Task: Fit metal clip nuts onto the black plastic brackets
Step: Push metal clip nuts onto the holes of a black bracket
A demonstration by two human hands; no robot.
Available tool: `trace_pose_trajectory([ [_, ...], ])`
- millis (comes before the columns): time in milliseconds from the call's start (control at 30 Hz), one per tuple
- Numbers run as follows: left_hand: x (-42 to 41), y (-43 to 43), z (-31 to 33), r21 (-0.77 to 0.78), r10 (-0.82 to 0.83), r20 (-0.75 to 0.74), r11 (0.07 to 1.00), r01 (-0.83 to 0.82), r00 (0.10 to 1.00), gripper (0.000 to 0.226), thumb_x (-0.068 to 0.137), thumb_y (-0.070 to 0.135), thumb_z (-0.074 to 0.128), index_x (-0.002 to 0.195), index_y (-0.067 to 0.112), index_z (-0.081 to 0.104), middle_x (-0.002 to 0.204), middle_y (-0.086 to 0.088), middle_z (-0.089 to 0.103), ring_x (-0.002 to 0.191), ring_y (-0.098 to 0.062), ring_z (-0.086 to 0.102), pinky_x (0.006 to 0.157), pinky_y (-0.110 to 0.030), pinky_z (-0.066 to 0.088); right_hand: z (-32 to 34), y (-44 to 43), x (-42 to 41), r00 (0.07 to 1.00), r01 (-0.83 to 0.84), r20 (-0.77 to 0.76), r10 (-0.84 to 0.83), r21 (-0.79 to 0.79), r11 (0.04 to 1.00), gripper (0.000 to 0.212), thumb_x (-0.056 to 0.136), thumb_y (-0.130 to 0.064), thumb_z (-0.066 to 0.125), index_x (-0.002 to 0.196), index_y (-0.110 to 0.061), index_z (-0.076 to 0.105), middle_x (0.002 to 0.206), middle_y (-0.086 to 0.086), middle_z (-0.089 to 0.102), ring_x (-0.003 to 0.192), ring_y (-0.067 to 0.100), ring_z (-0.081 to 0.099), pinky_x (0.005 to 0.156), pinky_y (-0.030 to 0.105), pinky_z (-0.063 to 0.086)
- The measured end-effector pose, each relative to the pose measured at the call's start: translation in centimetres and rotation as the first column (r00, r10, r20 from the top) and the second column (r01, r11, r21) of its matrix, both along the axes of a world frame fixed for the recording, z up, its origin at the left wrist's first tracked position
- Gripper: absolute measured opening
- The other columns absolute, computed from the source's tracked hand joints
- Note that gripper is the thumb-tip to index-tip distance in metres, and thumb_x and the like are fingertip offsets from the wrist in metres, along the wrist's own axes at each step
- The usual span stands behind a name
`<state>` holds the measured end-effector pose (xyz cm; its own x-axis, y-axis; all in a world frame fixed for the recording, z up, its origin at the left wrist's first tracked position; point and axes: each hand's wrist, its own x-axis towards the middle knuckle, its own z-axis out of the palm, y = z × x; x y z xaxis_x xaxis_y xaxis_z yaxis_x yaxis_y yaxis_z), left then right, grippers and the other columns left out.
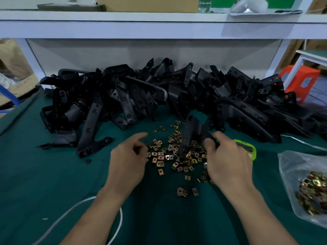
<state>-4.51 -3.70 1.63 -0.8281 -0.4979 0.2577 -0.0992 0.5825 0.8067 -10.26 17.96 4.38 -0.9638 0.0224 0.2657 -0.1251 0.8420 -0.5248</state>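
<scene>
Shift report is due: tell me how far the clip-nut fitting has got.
Done: nothing finished can be told apart in the black heap. In hand: the right hand grips one bracket while the left hand reaches into the loose clip nuts. Left: that heap, plus a bag of nuts.

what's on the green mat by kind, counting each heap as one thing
heap of black brackets: 1
bracket held in the right hand: 1
loose pile of clip nuts: 1
clear bag of clip nuts: 1
green device: 1
white cable: 1
total: 6
</scene>
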Motion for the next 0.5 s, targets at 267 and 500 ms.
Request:
trace_pose_trajectory([
  [267,-0.3,-1.5,-1.3,-0.266,0.048,0.127,0.964,-0.013,0.991,0.013,0.091,0.022,0.072,0.102,0.028,0.076,0.094,0.017,0.055,0.081,-0.004,0.055,0.077,-0.02,0.04,-1.7,-0.1,-0.6,0.989,-0.042,0.142,0.037,0.036,0.998,0.033,0.103,-0.045,0.041,0.079,-0.03,0.056,0.062,-0.007,0.059,0.06,0.018,0.052,0.063,0.039,0.043],
  [500,0.2,-2.7,-0.5,-0.184,0.034,0.098,0.983,-0.015,0.995,0.028,0.094,0.008,0.067,0.11,0.029,0.078,0.089,0.019,0.071,0.078,0.01,0.062,0.065,0.003,0.039,-1.8,0.0,-0.7,0.987,-0.064,0.151,0.061,0.011,0.998,0.034,0.101,-0.049,0.043,0.076,-0.03,0.057,0.059,-0.006,0.06,0.061,0.021,0.057,0.06,0.038,0.045],
])
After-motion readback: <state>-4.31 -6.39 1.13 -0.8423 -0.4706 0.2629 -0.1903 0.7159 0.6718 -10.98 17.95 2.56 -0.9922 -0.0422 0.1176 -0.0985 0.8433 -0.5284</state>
